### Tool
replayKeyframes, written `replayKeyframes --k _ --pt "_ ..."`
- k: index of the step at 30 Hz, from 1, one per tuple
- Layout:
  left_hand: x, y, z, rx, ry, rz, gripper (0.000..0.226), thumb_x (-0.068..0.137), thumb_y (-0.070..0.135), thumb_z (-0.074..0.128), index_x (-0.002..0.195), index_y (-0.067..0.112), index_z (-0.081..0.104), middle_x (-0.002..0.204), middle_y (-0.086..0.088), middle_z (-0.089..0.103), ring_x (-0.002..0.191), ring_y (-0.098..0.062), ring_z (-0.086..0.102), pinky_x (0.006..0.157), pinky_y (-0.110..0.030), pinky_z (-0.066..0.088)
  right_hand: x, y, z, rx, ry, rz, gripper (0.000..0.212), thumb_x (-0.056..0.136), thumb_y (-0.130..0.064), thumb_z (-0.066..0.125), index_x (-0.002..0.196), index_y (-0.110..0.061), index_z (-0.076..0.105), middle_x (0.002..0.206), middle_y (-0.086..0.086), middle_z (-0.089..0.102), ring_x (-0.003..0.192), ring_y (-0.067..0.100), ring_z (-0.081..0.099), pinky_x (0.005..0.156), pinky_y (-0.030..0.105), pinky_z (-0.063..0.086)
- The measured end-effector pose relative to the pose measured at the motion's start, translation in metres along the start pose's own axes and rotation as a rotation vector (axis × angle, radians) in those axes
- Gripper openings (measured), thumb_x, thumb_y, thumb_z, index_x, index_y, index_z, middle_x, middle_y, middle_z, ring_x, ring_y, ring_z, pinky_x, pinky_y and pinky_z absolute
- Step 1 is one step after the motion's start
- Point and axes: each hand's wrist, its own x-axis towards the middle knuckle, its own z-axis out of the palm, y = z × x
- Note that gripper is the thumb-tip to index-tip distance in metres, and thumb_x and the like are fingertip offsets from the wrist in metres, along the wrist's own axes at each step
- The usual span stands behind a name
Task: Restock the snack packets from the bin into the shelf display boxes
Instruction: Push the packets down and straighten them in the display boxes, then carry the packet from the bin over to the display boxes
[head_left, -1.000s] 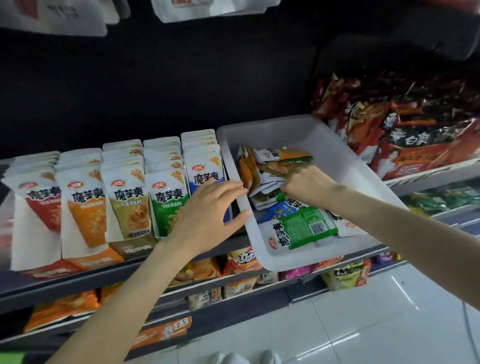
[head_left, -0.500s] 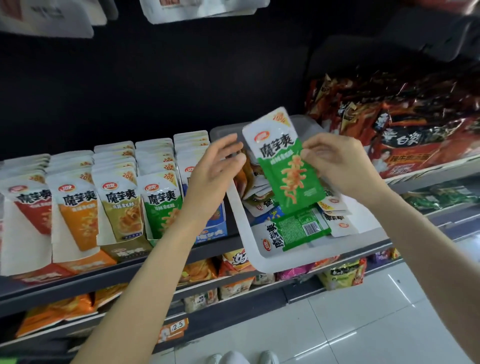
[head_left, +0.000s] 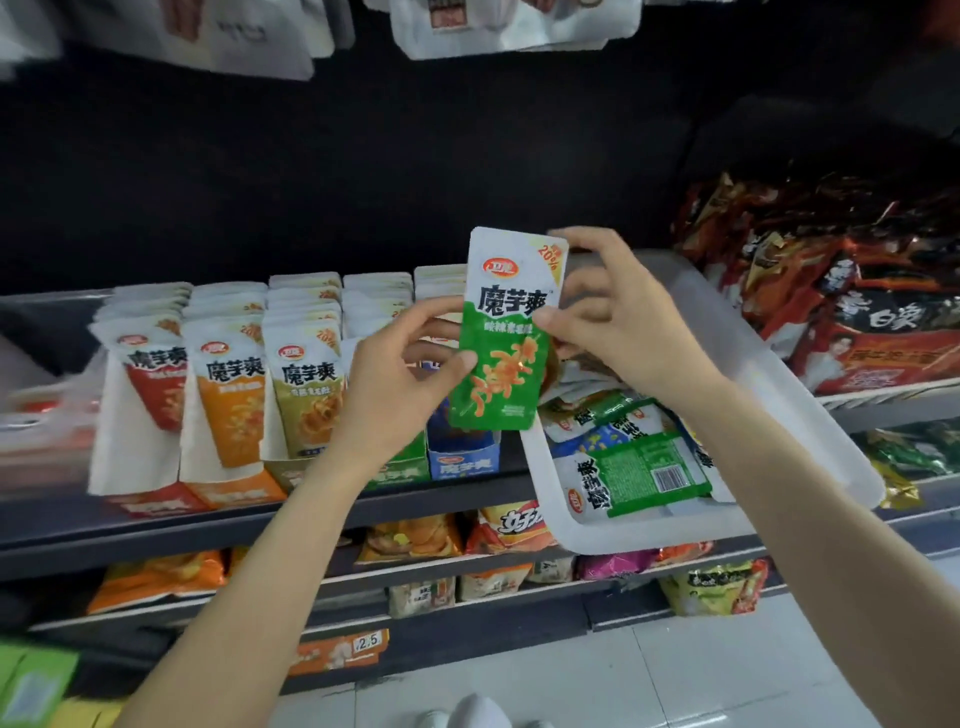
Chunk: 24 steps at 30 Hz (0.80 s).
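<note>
Green packet (head_left: 503, 343) pinched upright between left hand (head_left: 400, 384) and right hand (head_left: 613, 322); bin (head_left: 779, 395) lay under right hand.

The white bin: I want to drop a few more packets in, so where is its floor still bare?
The white bin shows bare floor along its right side, between the loose packets and the right wall, plus a thin strip by the front rim. Its left and middle are crowded with overlapping packets. Both hands hold the green packet above the left end.
</note>
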Motion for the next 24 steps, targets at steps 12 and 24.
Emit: replayKeyframes --k 12,24 --pt "-0.027 -0.059 -0.073 0.334 0.177 0.003 0.027 0.082 0.014 0.072 0.105 0.021 0.06 0.09 0.023 0.06 0.077 0.012 0.061 0.068 -0.004 0.047 0.04 0.002 0.098 -0.516 -0.132 -0.358 0.04 0.091 -0.017 0.061 0.127 -0.011 0.044 0.068 0.016 0.065 0.062 0.028 0.065 0.061 0.037 0.052" --pt "-0.016 -0.085 -0.068 0.731 0.223 0.064 0.048 0.08 0.023 0.073 0.125 0.017 0.055 0.099 0.006 0.063 0.076 -0.01 0.056 0.061 -0.025 0.047 0.051 0.026 0.13 -1.077 -0.308 -0.242 0.038 0.092 -0.031 0.055 0.122 -0.011 0.041 0.088 0.01 0.064 0.082 0.034 0.063 0.057 0.032 0.039"
